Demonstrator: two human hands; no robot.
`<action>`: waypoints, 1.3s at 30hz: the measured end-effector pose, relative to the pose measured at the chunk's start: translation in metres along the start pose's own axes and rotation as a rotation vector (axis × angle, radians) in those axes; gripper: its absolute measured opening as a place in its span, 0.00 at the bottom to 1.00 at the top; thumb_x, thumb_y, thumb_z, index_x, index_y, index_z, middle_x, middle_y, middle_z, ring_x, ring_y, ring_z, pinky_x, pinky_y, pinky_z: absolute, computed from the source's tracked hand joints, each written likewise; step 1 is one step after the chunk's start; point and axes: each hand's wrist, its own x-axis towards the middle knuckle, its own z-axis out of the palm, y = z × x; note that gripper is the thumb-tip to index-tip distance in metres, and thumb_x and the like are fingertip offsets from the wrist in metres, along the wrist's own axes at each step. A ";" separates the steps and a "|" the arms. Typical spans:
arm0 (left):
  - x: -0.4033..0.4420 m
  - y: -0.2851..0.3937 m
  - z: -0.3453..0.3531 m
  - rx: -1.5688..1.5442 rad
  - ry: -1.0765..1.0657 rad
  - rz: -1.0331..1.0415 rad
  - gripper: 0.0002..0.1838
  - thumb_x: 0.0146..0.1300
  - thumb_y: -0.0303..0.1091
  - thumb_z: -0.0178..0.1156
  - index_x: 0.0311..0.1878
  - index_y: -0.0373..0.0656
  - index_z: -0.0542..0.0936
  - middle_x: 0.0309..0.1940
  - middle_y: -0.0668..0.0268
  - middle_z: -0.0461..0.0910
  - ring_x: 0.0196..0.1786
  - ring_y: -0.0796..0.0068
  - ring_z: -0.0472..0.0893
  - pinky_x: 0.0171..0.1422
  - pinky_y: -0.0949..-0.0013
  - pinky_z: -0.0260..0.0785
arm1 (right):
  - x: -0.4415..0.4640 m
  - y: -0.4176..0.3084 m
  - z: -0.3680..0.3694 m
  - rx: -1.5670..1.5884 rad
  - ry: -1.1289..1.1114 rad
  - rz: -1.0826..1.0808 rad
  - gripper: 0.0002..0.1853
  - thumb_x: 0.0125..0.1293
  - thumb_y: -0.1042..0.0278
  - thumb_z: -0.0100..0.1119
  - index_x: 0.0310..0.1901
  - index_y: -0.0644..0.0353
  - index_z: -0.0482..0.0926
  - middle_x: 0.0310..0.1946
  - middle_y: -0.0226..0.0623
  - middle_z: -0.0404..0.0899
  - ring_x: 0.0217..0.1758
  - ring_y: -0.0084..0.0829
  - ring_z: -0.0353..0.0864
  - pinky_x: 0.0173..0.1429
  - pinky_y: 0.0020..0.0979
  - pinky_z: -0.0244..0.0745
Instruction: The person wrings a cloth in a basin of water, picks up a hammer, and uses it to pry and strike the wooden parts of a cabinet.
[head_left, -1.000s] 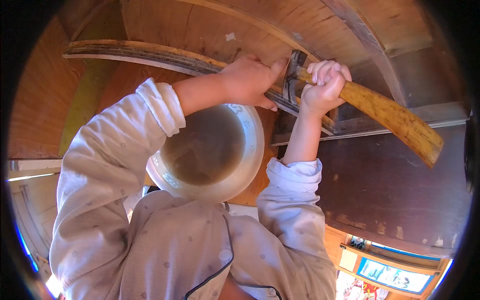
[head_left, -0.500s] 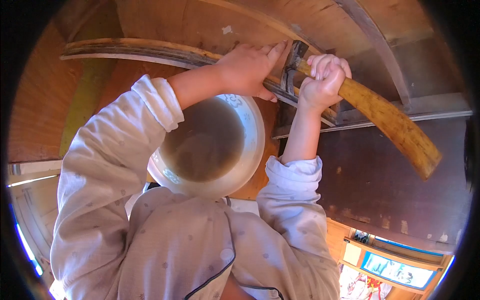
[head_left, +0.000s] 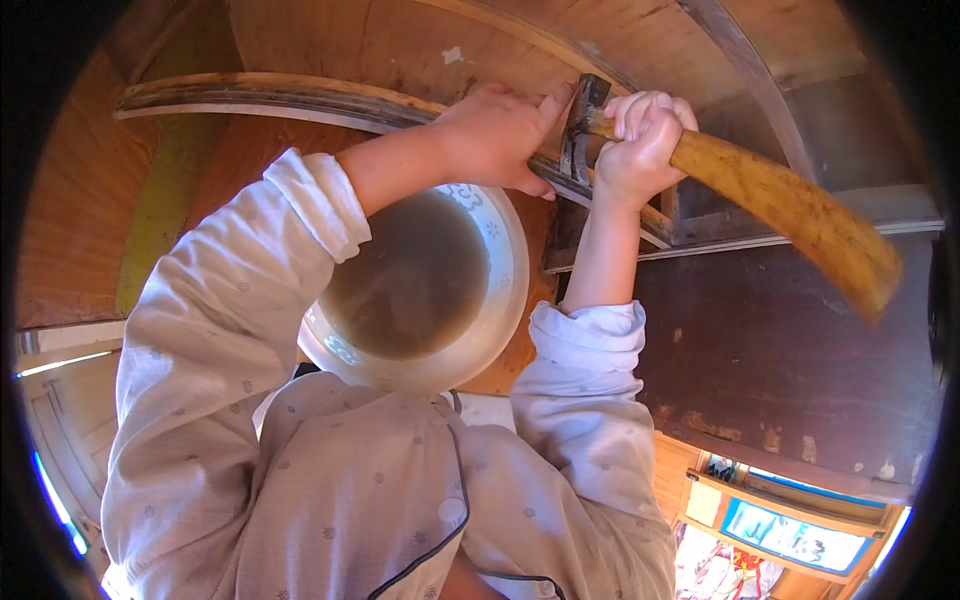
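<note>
My right hand (head_left: 645, 145) is wrapped round the yellow wooden handle of a hammer (head_left: 780, 200), close to its dark metal head. The head's curved lower part reaches down against a long wooden strip (head_left: 300, 98); whether it touches or hooks the strip, I cannot tell. My left hand (head_left: 490, 135) lies over the same strip just left of the hammer head, fingers stretched out and thumb apart. Below my left hand stands a pale patterned basin (head_left: 510, 285) holding murky brown liquid.
Brown wooden panels (head_left: 330, 40) rise behind the strip, with a curved rib (head_left: 750, 80) at upper right. A dark board (head_left: 760, 340) fills the right side. Lower right, wooden furniture with a blue-edged panel (head_left: 795, 535) and red-and-white cloth (head_left: 725, 570) show.
The hammer handle's far end has swung up and slightly right, and its head has shifted a little up and left with my right hand. My left hand has hardly moved.
</note>
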 end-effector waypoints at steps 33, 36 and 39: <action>-0.005 0.004 -0.004 -0.031 0.020 0.027 0.65 0.44 0.51 0.75 0.75 0.34 0.41 0.57 0.39 0.71 0.63 0.43 0.71 0.72 0.50 0.58 | -0.024 -0.021 -0.017 0.147 -0.070 -0.055 0.14 0.61 0.76 0.43 0.18 0.55 0.57 0.13 0.29 0.56 0.18 0.25 0.56 0.34 0.33 0.66; 0.002 0.004 -0.005 0.015 0.142 0.102 0.68 0.39 0.47 0.78 0.75 0.35 0.41 0.69 0.41 0.58 0.71 0.47 0.63 0.75 0.51 0.53 | -0.028 -0.021 -0.017 0.155 -0.073 -0.073 0.14 0.61 0.76 0.43 0.18 0.56 0.58 0.13 0.29 0.56 0.19 0.25 0.56 0.34 0.33 0.66; 0.011 0.002 -0.007 -0.024 0.113 0.146 0.69 0.36 0.44 0.79 0.75 0.36 0.42 0.72 0.43 0.54 0.74 0.48 0.58 0.77 0.51 0.49 | -0.034 -0.021 -0.016 0.153 -0.056 -0.125 0.13 0.61 0.76 0.43 0.18 0.56 0.58 0.14 0.29 0.56 0.19 0.25 0.57 0.35 0.33 0.65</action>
